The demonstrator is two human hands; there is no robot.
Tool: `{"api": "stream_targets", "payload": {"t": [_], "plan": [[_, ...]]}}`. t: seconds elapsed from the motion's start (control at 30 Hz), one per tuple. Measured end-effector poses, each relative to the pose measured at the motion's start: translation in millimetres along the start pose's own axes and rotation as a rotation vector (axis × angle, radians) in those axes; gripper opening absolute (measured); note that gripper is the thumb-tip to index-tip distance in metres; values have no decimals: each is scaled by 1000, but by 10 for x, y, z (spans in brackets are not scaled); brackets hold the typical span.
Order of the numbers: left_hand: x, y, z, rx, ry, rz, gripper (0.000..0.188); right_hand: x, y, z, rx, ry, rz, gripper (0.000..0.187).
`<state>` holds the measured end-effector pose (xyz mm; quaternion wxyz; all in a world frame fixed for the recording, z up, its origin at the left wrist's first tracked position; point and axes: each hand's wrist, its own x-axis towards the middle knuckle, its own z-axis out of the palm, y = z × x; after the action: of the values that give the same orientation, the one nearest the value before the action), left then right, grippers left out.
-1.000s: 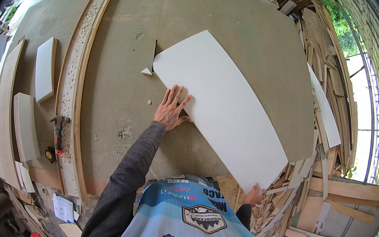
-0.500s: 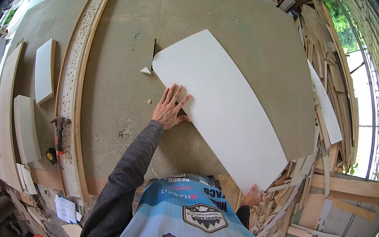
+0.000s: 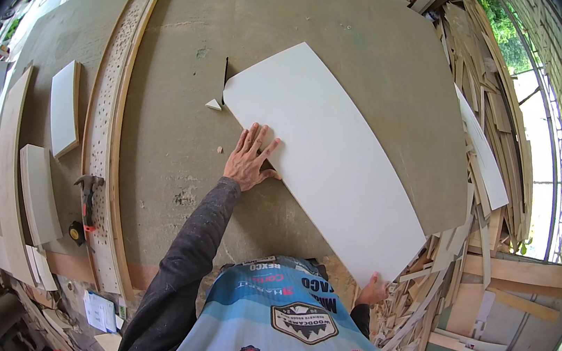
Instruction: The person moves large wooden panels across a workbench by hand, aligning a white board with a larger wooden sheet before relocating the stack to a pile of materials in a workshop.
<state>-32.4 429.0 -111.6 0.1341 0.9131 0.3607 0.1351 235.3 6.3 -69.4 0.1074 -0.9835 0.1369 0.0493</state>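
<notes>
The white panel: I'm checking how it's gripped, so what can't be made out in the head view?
- Right hand: fingers hidden under the white panel and behind the person's shirt.
- Left hand: palm contact hidden beneath it.
- Small white offcut: too small to identify.

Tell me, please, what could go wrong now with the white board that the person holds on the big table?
1. The white board sticks out past the table edge near the right hand; it may tip or slide off.
2. The left hand lies flat across the board's edge, so a slip could scrape the fingers.
3. The small white offcut near the far corner could catch the board.
</notes>
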Motion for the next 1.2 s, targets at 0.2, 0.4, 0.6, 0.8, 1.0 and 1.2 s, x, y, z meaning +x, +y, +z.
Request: {"api": "stream_targets", "payload": {"t": [0.2, 0.4, 0.6, 0.8, 1.0, 1.2], "plan": [[18, -5, -9, 5, -5, 11, 96, 14, 87, 29, 12, 15, -14, 73], [21, -9, -26, 8, -16, 9, 95, -24, 81, 38, 25, 32, -19, 73], [41, -26, -63, 19, -36, 9, 96, -60, 104, 67, 5, 41, -15, 74], [101, -110, -71, 17, -42, 28, 96, -149, 80, 113, -46, 74, 42, 74], [96, -131, -51, 14, -44, 38, 95, -177, 108, 151, 3, 74, 35, 72], [23, -68, -2, -16, -27, 36, 93, -105, 226, 190, 41, 135, -30, 72]]}}
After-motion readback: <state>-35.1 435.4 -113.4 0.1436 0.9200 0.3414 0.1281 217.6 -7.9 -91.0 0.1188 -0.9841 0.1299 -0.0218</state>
